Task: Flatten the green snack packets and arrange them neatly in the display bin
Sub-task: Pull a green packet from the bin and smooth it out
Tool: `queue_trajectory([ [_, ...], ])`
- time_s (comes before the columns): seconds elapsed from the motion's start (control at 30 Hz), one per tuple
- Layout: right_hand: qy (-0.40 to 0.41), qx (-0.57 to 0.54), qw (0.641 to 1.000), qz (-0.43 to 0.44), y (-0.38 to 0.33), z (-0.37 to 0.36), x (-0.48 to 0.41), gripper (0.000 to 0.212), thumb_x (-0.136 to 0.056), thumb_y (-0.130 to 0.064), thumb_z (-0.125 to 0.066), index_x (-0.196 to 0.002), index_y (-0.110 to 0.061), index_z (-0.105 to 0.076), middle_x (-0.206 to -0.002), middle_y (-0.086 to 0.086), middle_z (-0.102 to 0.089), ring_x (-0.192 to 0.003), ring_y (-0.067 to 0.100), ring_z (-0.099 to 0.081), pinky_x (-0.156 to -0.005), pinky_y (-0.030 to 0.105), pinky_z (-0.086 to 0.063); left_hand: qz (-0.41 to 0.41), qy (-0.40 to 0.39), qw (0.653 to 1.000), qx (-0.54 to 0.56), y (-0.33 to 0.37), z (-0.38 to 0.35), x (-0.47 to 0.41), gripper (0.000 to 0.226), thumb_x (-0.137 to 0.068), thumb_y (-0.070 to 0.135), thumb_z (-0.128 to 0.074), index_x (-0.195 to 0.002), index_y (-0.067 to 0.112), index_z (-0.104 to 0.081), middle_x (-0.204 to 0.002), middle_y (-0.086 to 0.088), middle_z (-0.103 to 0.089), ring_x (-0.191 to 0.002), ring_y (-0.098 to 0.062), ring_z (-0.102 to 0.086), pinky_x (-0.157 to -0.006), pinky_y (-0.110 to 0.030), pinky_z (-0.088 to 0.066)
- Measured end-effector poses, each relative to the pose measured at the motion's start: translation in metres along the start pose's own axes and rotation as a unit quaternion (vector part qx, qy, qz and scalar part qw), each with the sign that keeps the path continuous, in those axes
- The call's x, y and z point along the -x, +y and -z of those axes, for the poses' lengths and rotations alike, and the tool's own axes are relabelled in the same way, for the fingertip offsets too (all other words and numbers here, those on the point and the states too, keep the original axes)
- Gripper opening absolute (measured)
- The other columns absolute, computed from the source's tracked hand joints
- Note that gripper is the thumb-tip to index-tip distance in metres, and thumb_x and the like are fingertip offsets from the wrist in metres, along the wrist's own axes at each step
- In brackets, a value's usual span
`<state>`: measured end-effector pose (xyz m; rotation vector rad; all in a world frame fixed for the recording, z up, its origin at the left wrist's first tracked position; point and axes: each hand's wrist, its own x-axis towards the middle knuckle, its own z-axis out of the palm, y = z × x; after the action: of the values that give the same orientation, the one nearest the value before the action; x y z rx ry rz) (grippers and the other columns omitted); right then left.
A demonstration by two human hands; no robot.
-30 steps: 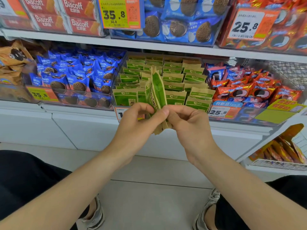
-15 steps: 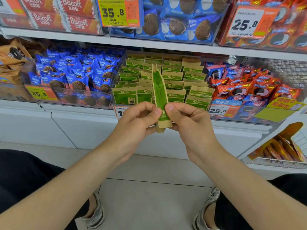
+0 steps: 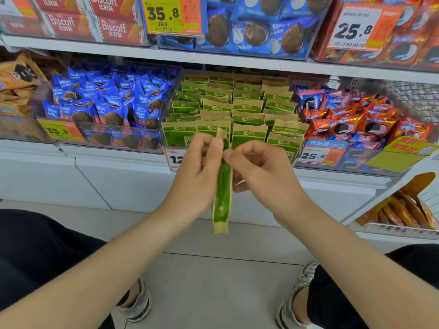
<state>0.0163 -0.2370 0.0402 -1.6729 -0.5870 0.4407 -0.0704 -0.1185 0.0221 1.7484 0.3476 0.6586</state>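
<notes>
Packet pinched flat
Your left grip and right grip pinched the upright green packet, display bin just beyond.

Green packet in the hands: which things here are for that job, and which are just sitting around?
For the job: slim green-and-tan snack packet pinched by the left hand and right hand; matching green packets standing in the clear plastic display bin.

Just sitting around: blue cookie packets; shiny red cookie packets; red Biscoff boxes.
</notes>
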Motion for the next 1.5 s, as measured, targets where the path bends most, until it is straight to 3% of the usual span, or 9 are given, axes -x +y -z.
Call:
queue_trajectory([
  [0.13,0.019,-0.013,0.999,-0.025,0.008,0.001,-0.003,0.026,-0.103,-0.021,-0.068,-0.088,-0.002,-0.076,-0.079,0.012,-0.076,-0.073,0.021,-0.074,-0.072,0.039,-0.065,0.019,-0.020,0.999,-0.021,-0.005,-0.004,0.004,0.023,-0.116,0.027,-0.041,-0.098,0.022,-0.053,-0.081,0.005,-0.053,-0.072,-0.006,-0.051,-0.066,-0.024,-0.045],
  [0.3,0.001,-0.093,0.990,-0.109,0.009,-0.002,-0.006,0.026,-0.100,-0.022,-0.073,-0.078,-0.008,-0.077,-0.073,0.006,-0.068,-0.070,0.016,-0.063,-0.072,0.035,-0.058,0.101,-0.024,0.990,0.099,-0.009,-0.005,0.003,0.024,-0.115,0.031,-0.044,-0.101,0.017,-0.058,-0.084,-0.017,-0.062,-0.074,-0.023,-0.058,-0.067,-0.044,-0.053],
  [0.43,0.028,0.024,0.999,0.019,0.011,0.004,-0.010,0.018,-0.095,-0.027,-0.080,-0.082,-0.015,-0.080,-0.068,-0.003,-0.073,-0.061,0.008,-0.063,-0.061,0.024,-0.053,0.102,-0.003,0.991,0.088,-0.017,-0.002,-0.002,0.022,-0.111,0.030,-0.051,-0.098,0.017,-0.062,-0.099,-0.025,-0.067,-0.088,-0.030,-0.064,-0.087,-0.062,-0.057],
  [0.57,-0.012,0.228,0.963,0.147,0.006,0.021,-0.020,0.040,-0.087,-0.046,-0.083,-0.119,-0.025,-0.072,-0.087,-0.013,-0.065,-0.075,-0.007,-0.056,-0.065,0.008,-0.041,0.066,-0.025,0.997,0.020,-0.015,0.008,-0.008,0.016,-0.108,0.016,-0.061,-0.094,0.016,-0.068,-0.092,-0.011,-0.078,-0.085,-0.025,-0.076,-0.081,-0.049,-0.061],
  [0.7,-0.115,0.153,0.977,0.089,0.010,0.026,-0.025,0.029,-0.088,-0.036,-0.083,-0.078,-0.011,-0.072,-0.067,0.005,-0.069,-0.058,0.004,-0.057,-0.055,0.024,-0.046,0.060,-0.062,0.995,-0.051,-0.015,0.014,-0.004,0.022,-0.106,0.031,-0.064,-0.095,0.015,-0.075,-0.086,-0.003,-0.080,-0.080,-0.021,-0.077,-0.079,-0.049,-0.064],
  [0.83,-0.028,0.164,0.979,0.116,0.016,0.022,-0.036,0.043,-0.092,-0.030,-0.082,-0.073,-0.003,-0.055,-0.060,0.004,-0.053,-0.057,0.009,-0.048,-0.055,0.031,-0.044,0.039,-0.123,0.982,-0.138,-0.016,0.022,-0.008,0.045,-0.106,0.048,-0.048,-0.098,0.011,-0.073,-0.091,-0.009,-0.074,-0.087,-0.026,-0.070,-0.085,-0.056,-0.055],
  [0.97,-0.011,0.151,0.978,0.142,0.014,0.018,-0.043,0.035,-0.095,-0.025,-0.080,-0.082,0.001,-0.061,-0.074,0.017,-0.066,-0.068,0.029,-0.065,-0.066,0.051,-0.059,0.023,-0.222,0.965,-0.137,-0.012,0.042,-0.015,0.030,-0.105,0.037,-0.059,-0.093,0.012,-0.071,-0.078,-0.004,-0.068,-0.075,-0.017,-0.065,-0.072,-0.045,-0.051],
  [1.3,-0.216,-0.061,0.959,-0.172,-0.010,-0.003,-0.052,0.059,-0.084,-0.014,-0.086,-0.135,-0.007,-0.059,-0.111,0.018,-0.080,-0.104,0.033,-0.078,-0.096,0.047,-0.063,0.089,0.034,0.994,0.057,-0.024,0.067,-0.018,0.020,-0.108,0.020,-0.062,-0.109,0.010,-0.079,-0.097,-0.020,-0.079,-0.087,-0.024,-0.074,-0.082,-0.042,-0.063],
  [1.5,-0.075,-0.101,0.982,-0.144,0.011,-0.030,-0.046,0.026,-0.091,-0.008,-0.081,-0.116,-0.003,-0.075,-0.095,0.009,-0.081,-0.082,0.019,-0.076,-0.068,0.024,-0.060,0.159,-0.038,0.984,0.064,-0.023,0.067,-0.011,0.023,-0.099,0.022,-0.075,-0.122,0.020,-0.077,-0.108,0.001,-0.082,-0.104,-0.017,-0.078,-0.091,-0.036,-0.063],
])
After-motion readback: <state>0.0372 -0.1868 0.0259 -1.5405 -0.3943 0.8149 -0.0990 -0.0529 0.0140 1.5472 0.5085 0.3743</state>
